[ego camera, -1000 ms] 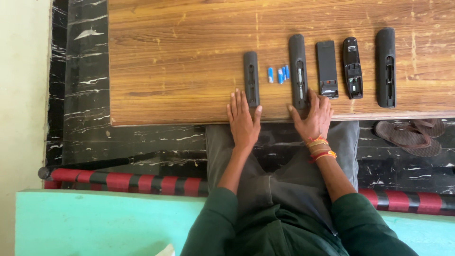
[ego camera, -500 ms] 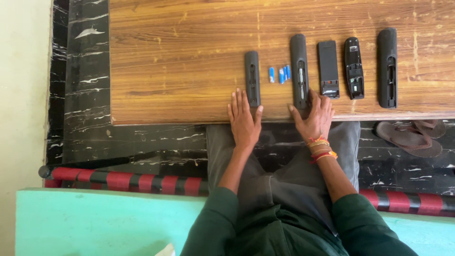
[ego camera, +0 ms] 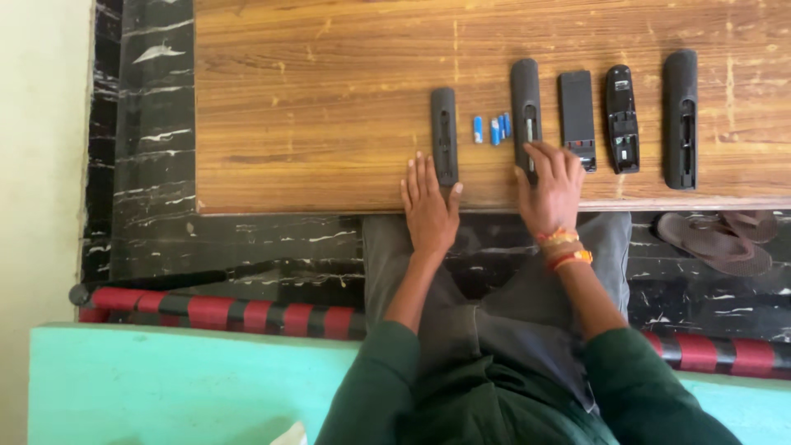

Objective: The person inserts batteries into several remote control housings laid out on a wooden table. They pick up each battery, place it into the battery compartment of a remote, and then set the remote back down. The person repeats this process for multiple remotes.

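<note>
Lay at twelve o'clock of the right hand (ego camera: 550, 191), spread flat on the second remote (ego camera: 526, 111), likely light, stiff, slick plastic, best pinched by its long edges; left hand (ego camera: 428, 206) open, flat beside the first remote (ego camera: 443, 136)

Home: wooden table (ego camera: 329, 99), sandals (ego camera: 713, 239), marble floor (ego camera: 152, 165).
</note>
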